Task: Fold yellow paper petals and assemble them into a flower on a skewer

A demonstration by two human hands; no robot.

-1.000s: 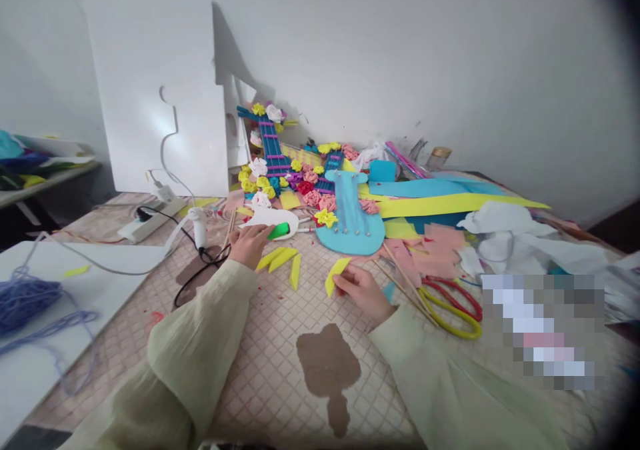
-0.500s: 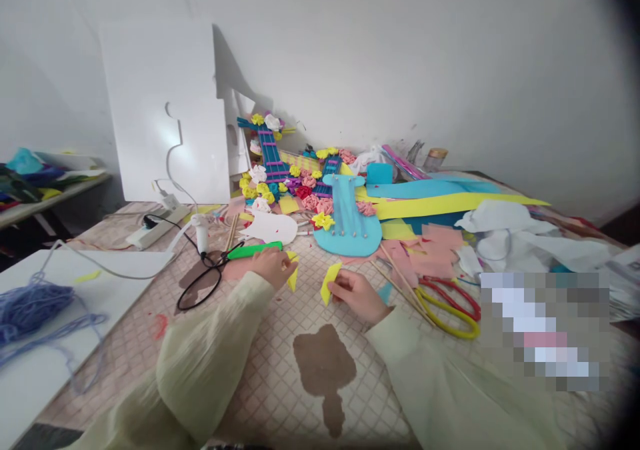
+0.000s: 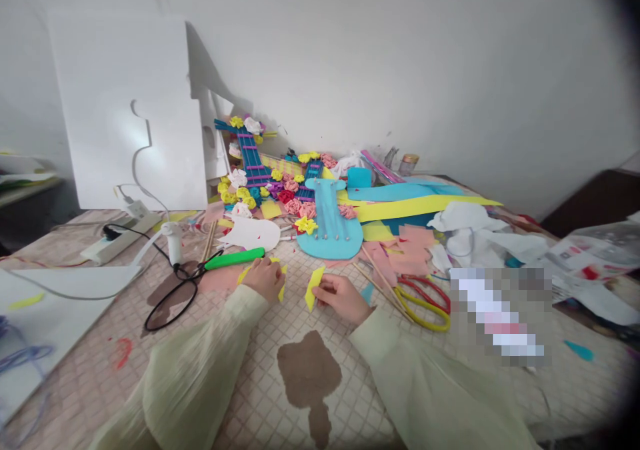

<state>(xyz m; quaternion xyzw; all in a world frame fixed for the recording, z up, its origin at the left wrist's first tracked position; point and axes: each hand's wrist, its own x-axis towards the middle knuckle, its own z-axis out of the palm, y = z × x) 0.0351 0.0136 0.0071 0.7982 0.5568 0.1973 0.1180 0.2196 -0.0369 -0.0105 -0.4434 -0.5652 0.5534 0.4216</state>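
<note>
Pinching yellow strip [image 3: 314,291], right hand [image 3: 345,298] has thumb and fingers closed, over middle of table [image 3: 250,370]. Left hand [image 3: 265,280] bent over loose yellow pieces [image 3: 281,290], near green tool [image 3: 235,258]; can't tell from here if gripping any. Small jar [image 3: 409,165] at back, contents too small to make out. Crumpled clear bag [image 3: 597,253] far right, contents unclear.

The only camera sits on the head of the person, quite near above the cluttered surface [image 3: 250,370], and it faces forward and down, toward the pale wall [image 3: 390,63] behind.
</note>
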